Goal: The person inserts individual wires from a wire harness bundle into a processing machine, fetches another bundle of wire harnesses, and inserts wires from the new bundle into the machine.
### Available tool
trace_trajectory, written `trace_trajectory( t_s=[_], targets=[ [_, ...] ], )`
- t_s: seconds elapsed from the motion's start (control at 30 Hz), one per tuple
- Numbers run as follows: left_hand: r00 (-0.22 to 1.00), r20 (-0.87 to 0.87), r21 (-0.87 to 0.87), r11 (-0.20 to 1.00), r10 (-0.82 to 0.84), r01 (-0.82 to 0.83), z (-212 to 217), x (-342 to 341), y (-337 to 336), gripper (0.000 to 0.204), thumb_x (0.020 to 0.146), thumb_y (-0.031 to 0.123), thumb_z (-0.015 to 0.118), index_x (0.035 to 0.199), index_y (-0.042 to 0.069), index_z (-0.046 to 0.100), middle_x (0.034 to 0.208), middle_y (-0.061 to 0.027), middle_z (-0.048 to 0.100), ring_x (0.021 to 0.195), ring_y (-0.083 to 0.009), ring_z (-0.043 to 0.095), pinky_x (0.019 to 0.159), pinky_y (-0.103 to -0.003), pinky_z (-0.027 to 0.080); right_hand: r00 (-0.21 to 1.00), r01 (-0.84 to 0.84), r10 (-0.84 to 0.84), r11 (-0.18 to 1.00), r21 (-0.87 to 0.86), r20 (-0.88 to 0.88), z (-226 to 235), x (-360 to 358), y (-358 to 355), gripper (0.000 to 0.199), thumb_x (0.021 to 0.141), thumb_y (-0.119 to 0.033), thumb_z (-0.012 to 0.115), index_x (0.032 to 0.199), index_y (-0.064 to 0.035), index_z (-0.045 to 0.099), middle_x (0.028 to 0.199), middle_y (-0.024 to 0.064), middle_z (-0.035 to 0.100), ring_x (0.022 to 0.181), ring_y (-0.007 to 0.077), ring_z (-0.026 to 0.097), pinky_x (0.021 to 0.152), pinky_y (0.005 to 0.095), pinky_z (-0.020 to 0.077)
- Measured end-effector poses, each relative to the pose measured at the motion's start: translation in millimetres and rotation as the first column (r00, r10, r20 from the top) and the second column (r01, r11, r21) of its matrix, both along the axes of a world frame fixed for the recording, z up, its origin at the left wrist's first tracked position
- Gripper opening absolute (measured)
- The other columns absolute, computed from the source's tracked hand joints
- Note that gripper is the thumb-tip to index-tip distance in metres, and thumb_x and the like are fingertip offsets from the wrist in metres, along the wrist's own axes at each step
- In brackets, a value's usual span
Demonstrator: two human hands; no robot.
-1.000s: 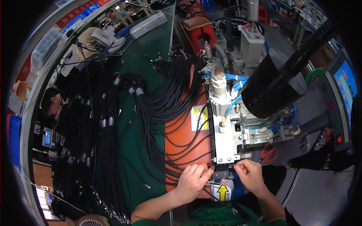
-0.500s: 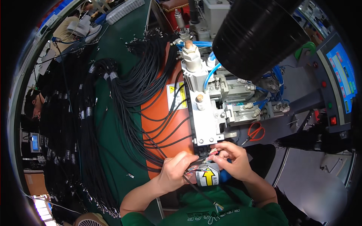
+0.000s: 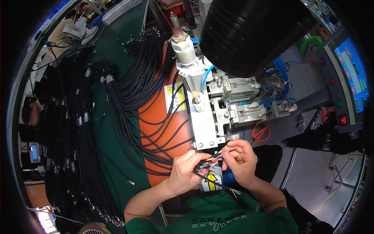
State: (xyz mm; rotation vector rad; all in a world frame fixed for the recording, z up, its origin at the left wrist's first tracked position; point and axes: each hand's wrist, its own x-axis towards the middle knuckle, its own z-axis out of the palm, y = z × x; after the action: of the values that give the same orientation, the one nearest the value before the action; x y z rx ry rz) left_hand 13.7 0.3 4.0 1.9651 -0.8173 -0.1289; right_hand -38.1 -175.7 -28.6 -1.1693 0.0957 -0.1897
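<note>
The black sheathed cable with its fan of thin coloured wires sits between my two hands, just below the front edge of the white metal press machine. Red, green, yellow and other fine strands spread out from the stripped end, and I cannot tell each one apart at this size. My left hand is curled around the black sheath, fingers closed on it, thumb side toward the wires. My right hand pinches the loose wire ends between thumb and fingertips, closed on the strands close to the machine's lower plate. A further stretch of the same cable runs down toward my green shirt, where a second small tuft of coloured ends shows near my right forearm.

Directly under my hands stands a round container with a yellow arrow label, partly hidden by my fingers. To the left of it lies the orange mat, crossed by many loose black cables that fan out from bundles tied with pale bands on the dark green tabletop. Just right of my right hand, red-handled scissors rest on the grey surface. Above them the machine carries silver pneumatic blocks with blue hoses, and a big black cylinder hangs over the whole thing. At the far right is a control panel with a blue screen. At the far left edge another person is seated by the cable heaps.
</note>
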Motion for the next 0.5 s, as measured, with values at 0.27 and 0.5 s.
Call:
trace_trajectory(
  t_s=[0.27, 0.5],
  targets=[
    [0.998, 0.056, 0.034, 0.999, -0.021, 0.019, -6.7, -0.4, -1.6, 0.034, 0.068, -0.003, 0.068, 0.101, 0.001, 0.062, 0.083, -0.0125, 0.062, 0.066, -0.0289, 0.063, 0.055, -0.036, 0.050, 0.943, -0.274, 0.310, 0.930, -0.247, 0.123, -10.7, 6.9, -12.3, 0.029, 0.082, 0.008, 0.061, 0.111, 0.0035, 0.063, 0.105, 0.0087, 0.058, 0.096, 0.0104, 0.062, 0.070, 0.0207, 0.0494],
    [0.987, 0.155, 0.082, 0.996, -0.045, 0.032, -3.1, -1.9, 1.1, 0.038, 0.064, -0.001, 0.069, 0.100, -0.002, 0.061, 0.075, -0.0102, 0.056, 0.060, -0.0261, 0.061, 0.053, -0.035, 0.049, 0.962, -0.268, 0.264, 0.961, -0.061, -0.065, 12.6, -0.5, -14.8, 0.022, 0.090, 0.008, 0.053, 0.111, 0.0081, 0.060, 0.108, 0.0099, 0.056, 0.086, 0.0131, 0.065, 0.072, 0.0229, 0.0533]
  ],
)
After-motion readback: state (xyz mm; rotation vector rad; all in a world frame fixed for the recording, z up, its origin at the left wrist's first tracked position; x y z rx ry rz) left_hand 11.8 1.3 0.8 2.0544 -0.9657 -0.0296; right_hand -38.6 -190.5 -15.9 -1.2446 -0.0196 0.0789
